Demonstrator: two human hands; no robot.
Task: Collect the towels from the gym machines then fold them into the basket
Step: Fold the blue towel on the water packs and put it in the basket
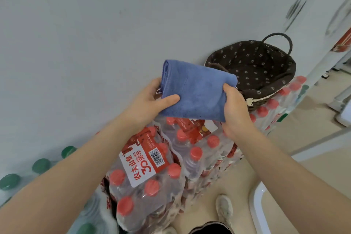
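Both hands grip a folded blue towel (191, 91) in the air: left hand (150, 104) and right hand (234, 108) fingers curl around its sides, beside the dark lined basket (284, 80) standing on the bottle packs (152, 169)

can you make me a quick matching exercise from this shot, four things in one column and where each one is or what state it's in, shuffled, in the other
Things:
1. blue towel
2. basket
3. left hand
4. green-capped bottles

Places or states:
A. sits on top of the red-capped bottle packs, nothing visible inside
B. lined up along the wall at lower left
C. folded, held in the air between both hands
D. grips the towel's left edge, thumb on top

Pairs: 1-C, 2-A, 3-D, 4-B

The right hand grips the towel's other edge.
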